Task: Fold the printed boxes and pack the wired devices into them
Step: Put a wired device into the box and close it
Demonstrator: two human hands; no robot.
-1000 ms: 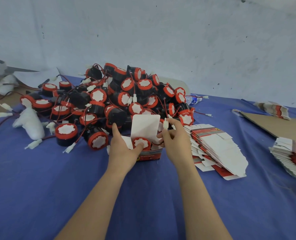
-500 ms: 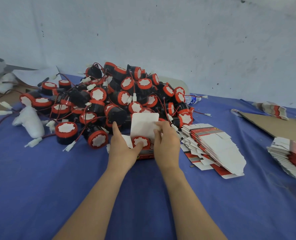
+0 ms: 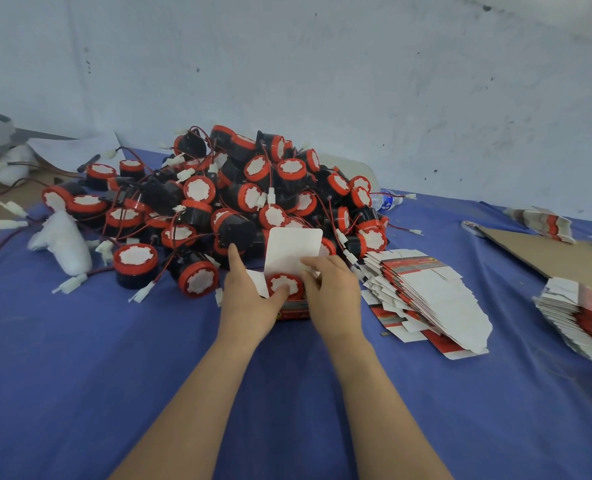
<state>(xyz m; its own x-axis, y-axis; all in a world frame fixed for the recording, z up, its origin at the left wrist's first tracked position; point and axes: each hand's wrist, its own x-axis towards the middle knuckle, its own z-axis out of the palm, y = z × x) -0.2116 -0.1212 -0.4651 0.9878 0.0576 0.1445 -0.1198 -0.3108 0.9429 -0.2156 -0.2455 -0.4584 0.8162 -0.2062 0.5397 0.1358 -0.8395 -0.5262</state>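
A small printed box (image 3: 292, 310) stands open on the blue cloth, its white lid flap (image 3: 292, 247) upright. A red-and-black wired device (image 3: 285, 285) sits inside, red face up. My left hand (image 3: 249, 299) grips the box's left side, with the thumb pressing on the device and the index finger pointing up. My right hand (image 3: 336, 296) curls its fingers over the box's right top edge beside the device. The device's wire is hidden under my right fingers. Behind the box lies a large pile of wired devices (image 3: 246, 195).
A fanned stack of flat printed boxes (image 3: 422, 292) lies just right of my hands, with another stack (image 3: 581, 317) at the right edge. A cardboard sheet (image 3: 547, 254) lies far right. White foam pieces (image 3: 62, 244) and loose connectors lie left. A wall stands close behind the pile.
My right hand carried the white connector from above the flat stack to the box and now covers its right edge. The left hand stayed on the box.
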